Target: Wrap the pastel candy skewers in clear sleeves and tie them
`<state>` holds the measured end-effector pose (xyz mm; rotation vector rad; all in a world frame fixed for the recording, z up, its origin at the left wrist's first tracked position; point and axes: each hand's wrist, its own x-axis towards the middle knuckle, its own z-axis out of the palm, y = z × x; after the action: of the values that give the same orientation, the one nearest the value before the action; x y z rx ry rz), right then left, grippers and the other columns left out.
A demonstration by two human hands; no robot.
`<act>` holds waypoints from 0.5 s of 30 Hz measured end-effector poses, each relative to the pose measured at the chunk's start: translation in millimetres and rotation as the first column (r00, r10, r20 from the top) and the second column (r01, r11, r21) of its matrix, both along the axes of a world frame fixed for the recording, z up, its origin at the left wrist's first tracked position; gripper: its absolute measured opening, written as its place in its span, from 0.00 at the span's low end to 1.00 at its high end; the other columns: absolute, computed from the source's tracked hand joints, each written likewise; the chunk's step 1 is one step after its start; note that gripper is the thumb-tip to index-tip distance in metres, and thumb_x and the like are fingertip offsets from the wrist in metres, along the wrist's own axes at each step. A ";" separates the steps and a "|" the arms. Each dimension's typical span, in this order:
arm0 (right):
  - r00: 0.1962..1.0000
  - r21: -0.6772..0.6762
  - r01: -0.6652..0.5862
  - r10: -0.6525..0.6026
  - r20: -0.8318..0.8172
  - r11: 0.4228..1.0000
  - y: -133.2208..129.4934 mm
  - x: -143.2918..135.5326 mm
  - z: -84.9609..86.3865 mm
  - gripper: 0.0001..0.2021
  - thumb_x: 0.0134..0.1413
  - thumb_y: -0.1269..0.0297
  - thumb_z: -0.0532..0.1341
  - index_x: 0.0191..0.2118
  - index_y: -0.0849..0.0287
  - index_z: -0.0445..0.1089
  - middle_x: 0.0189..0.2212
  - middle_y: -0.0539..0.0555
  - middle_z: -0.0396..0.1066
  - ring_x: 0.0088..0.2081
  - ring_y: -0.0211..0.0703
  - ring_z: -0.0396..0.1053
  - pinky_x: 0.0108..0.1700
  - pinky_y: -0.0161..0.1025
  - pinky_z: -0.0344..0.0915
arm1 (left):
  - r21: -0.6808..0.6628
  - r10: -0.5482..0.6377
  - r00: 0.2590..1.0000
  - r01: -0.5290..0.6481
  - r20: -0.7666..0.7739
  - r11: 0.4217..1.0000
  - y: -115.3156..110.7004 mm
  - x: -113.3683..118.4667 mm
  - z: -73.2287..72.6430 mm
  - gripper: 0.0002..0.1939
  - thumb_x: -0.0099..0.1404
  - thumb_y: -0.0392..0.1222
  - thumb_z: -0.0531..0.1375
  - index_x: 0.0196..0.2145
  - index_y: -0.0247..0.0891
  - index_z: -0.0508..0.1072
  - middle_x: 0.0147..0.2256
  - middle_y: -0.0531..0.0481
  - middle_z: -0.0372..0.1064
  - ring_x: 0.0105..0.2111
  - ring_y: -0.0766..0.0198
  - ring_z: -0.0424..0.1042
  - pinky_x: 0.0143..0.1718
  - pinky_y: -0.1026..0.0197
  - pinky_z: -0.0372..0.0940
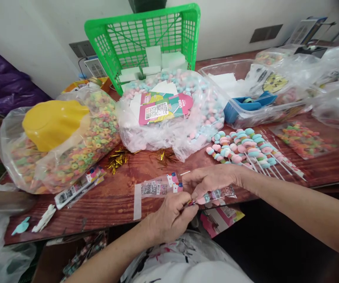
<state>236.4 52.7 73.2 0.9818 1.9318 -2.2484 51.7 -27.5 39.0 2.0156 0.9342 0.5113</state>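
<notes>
My left hand [173, 214] and my right hand [212, 181] meet at the table's front edge. Their thumbs and fingers pinch the end of a clear printed packet [219, 193], which stretches out to the right beneath my right wrist with pink and blue candy in it. A small dark, shiny bit shows between the fingertips. Just left of my hands lies a flat clear wrapper [157, 187] with a dotted, colourful end. Beyond my right forearm, candy skewers [250, 147] in pink and blue lie piled with their white sticks pointing toward the front right.
Behind stand a large bag of pink and blue candy [157, 135], a green basket [194, 35] and a clear tub [246, 114]. A bag of candy rings [98, 137] holds a yellow bowl [54, 122]. Gold tinsel [118, 159] and a gummy packet [305, 139] lie on the table [107, 208].
</notes>
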 end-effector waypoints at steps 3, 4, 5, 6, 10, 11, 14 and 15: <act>0.999 0.104 -0.045 0.046 -0.007 0.994 0.7 -0.3 -2.2 0.05 0.42 0.69 0.62 0.31 0.59 0.72 0.24 0.47 0.70 0.28 0.38 0.68 0.26 0.32 0.61 | -0.058 0.024 0.997 -0.020 0.078 0.998 -3.3 1.2 0.0 0.17 0.69 0.42 0.47 0.22 0.38 0.58 0.22 0.55 0.53 0.24 0.68 0.54 0.30 0.63 0.51; 0.997 0.151 -0.074 0.074 0.010 0.986 0.1 0.1 -1.3 0.05 0.44 0.69 0.62 0.32 0.59 0.72 0.24 0.48 0.71 0.28 0.39 0.68 0.26 0.32 0.61 | -0.077 0.038 0.995 -0.030 0.094 0.997 -3.6 1.3 -0.8 0.17 0.69 0.42 0.47 0.22 0.38 0.58 0.23 0.54 0.53 0.25 0.68 0.54 0.30 0.62 0.51; 0.994 0.232 -0.105 0.099 0.040 0.967 -1.1 0.8 0.9 0.06 0.46 0.69 0.61 0.33 0.59 0.72 0.25 0.48 0.71 0.28 0.39 0.68 0.27 0.33 0.62 | -0.116 0.064 0.992 -0.051 0.110 0.992 -3.3 1.2 -1.9 0.18 0.69 0.43 0.48 0.21 0.38 0.58 0.23 0.54 0.54 0.25 0.68 0.54 0.30 0.62 0.51; 0.992 0.363 -0.119 0.096 0.080 0.924 -3.2 1.6 4.4 0.06 0.48 0.68 0.61 0.34 0.59 0.72 0.27 0.49 0.72 0.29 0.39 0.68 0.29 0.34 0.63 | -0.188 0.112 0.985 -0.086 0.132 0.978 -2.4 1.0 -3.3 0.18 0.68 0.44 0.49 0.21 0.37 0.58 0.22 0.55 0.53 0.24 0.68 0.54 0.29 0.63 0.50; 0.986 0.937 -0.096 -0.096 0.136 0.337 -21.8 5.8 19.1 0.10 0.55 0.64 0.60 0.43 0.58 0.71 0.43 0.58 0.72 0.45 0.49 0.68 0.46 0.46 0.63 | -0.692 0.482 0.848 -0.212 0.221 0.690 4.5 -2.0 -8.9 0.15 0.60 0.48 0.56 0.20 0.37 0.62 0.15 0.59 0.48 0.16 0.72 0.46 0.19 0.65 0.41; 0.987 0.981 -0.103 -0.104 0.121 0.163 -28.3 7.1 18.8 0.12 0.57 0.63 0.59 0.46 0.57 0.70 0.47 0.59 0.70 0.51 0.52 0.65 0.50 0.50 0.60 | -0.787 0.556 0.797 -0.178 0.237 0.591 5.7 -3.5 -9.5 0.14 0.57 0.48 0.58 0.21 0.37 0.63 0.14 0.60 0.47 0.15 0.73 0.44 0.18 0.65 0.39; 0.993 0.976 -0.114 -0.053 0.106 -0.185 -47.0 10.6 3.1 0.15 0.61 0.70 0.53 0.53 0.56 0.65 0.49 0.58 0.71 0.56 0.53 0.60 0.55 0.59 0.51 | -0.906 0.573 0.760 0.047 0.306 0.421 4.1 -9.6 -9.2 0.12 0.53 0.46 0.60 0.22 0.38 0.62 0.14 0.61 0.48 0.13 0.73 0.44 0.17 0.67 0.39; 0.996 0.971 -0.093 -0.032 0.088 -0.221 -52.0 11.3 -4.9 0.15 0.62 0.72 0.51 0.52 0.56 0.66 0.47 0.58 0.72 0.53 0.51 0.63 0.55 0.59 0.50 | -0.905 0.514 0.794 0.102 0.325 0.414 1.6 -11.7 -9.0 0.11 0.55 0.46 0.59 0.23 0.38 0.63 0.14 0.60 0.49 0.13 0.73 0.46 0.16 0.67 0.42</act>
<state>247.7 0.7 68.3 0.7837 3.4467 0.1718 39.9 -25.9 30.0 0.6465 0.8115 0.5399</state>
